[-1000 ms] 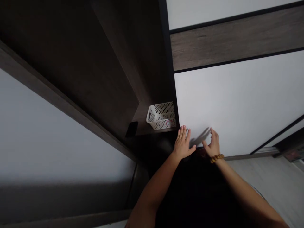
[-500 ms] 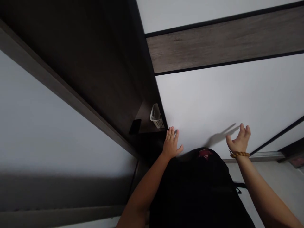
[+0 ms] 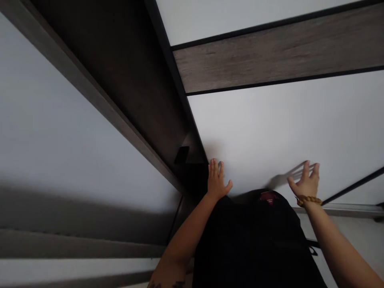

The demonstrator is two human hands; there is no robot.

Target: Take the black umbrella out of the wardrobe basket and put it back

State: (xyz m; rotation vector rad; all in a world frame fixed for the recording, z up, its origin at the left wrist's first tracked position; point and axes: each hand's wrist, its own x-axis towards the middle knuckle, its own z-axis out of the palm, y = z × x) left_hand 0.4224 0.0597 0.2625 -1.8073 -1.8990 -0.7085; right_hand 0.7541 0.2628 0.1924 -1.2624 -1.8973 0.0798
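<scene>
A large sliding wardrobe door (image 3: 258,128) fills the right side, with white panels, a grey wood-look band (image 3: 270,56) and a dark frame. My left hand (image 3: 216,181) lies against the door at its dark left edge, fingers stretched out and thumb apart. Further right, my right hand (image 3: 306,182) is beside the white panel with its fingers spread; the fingertips look close to the surface, with their shadow next to them. Both hands hold nothing. On the right wrist is a braided yellow-brown bracelet (image 3: 309,200).
Left of the door's edge is a narrow dark opening with a black flat object (image 3: 181,155) inside on a shelf. A grey wood-look side frame (image 3: 99,96) borders a pale panel (image 3: 54,132) on the left. My black clothing (image 3: 252,240) covers the lower middle.
The door's edge has moved left across the opening, which is narrower. The white perforated basket on the shelf is now hidden behind the door. My right hand's fingers are closer to the panel.
</scene>
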